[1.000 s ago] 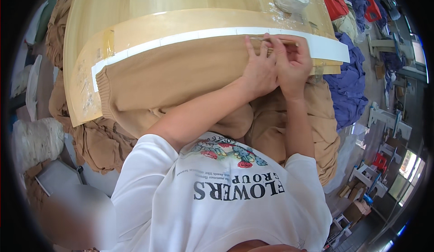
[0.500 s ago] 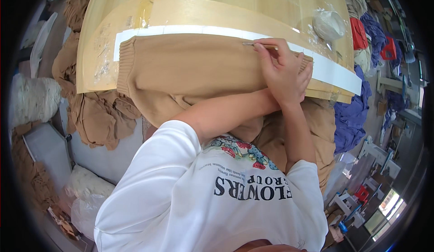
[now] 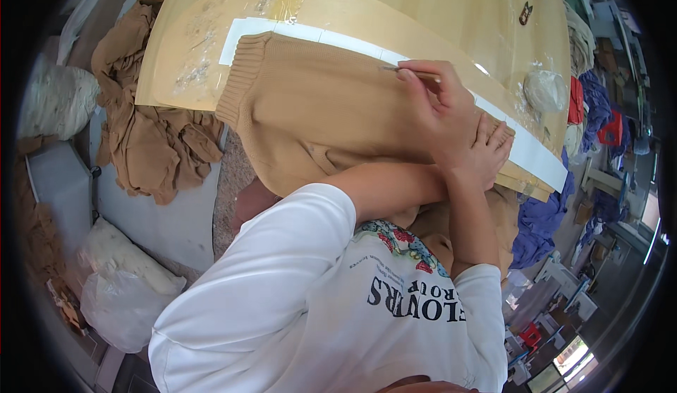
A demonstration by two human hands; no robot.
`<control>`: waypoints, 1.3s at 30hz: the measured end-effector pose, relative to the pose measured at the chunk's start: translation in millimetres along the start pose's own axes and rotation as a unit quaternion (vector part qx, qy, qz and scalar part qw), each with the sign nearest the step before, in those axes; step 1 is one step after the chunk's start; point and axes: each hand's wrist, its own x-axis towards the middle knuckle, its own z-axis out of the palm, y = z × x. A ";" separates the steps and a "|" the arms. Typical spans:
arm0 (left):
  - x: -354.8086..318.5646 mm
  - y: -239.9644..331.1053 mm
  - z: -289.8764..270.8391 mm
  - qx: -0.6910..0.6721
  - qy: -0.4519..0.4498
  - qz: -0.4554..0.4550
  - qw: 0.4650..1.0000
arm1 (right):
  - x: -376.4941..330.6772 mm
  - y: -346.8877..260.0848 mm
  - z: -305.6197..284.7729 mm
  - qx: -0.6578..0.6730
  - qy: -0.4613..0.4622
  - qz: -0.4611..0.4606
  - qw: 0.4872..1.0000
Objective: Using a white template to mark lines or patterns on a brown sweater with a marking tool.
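A tan knitted garment piece (image 3: 331, 104) with a ribbed cuff (image 3: 244, 75) lies on the pale yellow table, its far edge along a white strip (image 3: 338, 40). My right hand (image 3: 448, 114) pinches a slim tool (image 3: 427, 76) with a brownish handle and thin metal tip. That tip is at the garment's far edge; its exact kind is too small to make out. My left forearm crosses beneath my right wrist. Past it, my left hand (image 3: 491, 152) lies with fingers spread on the garment's right end, partly hidden by the right hand.
A crumpled clear plastic bundle (image 3: 546, 91) and a small dark object (image 3: 525, 13) sit on the table (image 3: 437, 12). Tan fabric (image 3: 151, 139) heaps at the left, purple fabric (image 3: 539, 227) at the right. White plastic bags (image 3: 127, 308) lie lower left.
The view has turned, so table and garment appear tilted and shifted right. My right hand with the tool has moved left along the garment's far edge. My left hand still rests at the right end.
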 end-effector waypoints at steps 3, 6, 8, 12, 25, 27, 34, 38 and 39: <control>2.4 4.8 -1.0 -0.042 -0.005 0.009 0.999 | 10.2 1.2 -4.4 -0.034 -0.026 0.055 0.998; 17.3 16.5 27.1 0.001 0.031 0.018 0.999 | 13.4 -27.5 -12.2 0.076 0.065 0.045 0.994; 40.9 30.5 59.4 0.473 -0.282 0.268 0.790 | 17.9 -42.6 -19.0 0.135 0.100 -0.006 0.986; 46.8 54.4 61.6 0.328 -0.174 0.194 0.908 | 24.8 -38.6 -60.3 0.140 0.207 -0.010 0.968; 5.9 4.2 1.0 0.006 -0.024 0.016 1.000 | 35.5 -32.3 53.5 0.095 -0.034 -0.063 0.993; 8.2 4.6 4.6 0.011 -0.018 0.011 1.000 | 36.3 -21.1 67.2 0.071 -0.052 -0.055 0.995; 20.1 18.8 40.9 0.058 0.029 -0.052 0.997 | 59.6 -40.9 53.8 0.056 -0.021 -0.041 0.997; 8.3 -30.1 -28.9 -0.138 0.011 0.001 0.990 | 57.9 -70.5 3.9 0.147 0.101 -0.098 0.979; -7.7 -40.1 -48.3 -0.202 -0.001 0.017 0.979 | 50.3 -73.7 -7.0 0.128 0.114 -0.106 0.980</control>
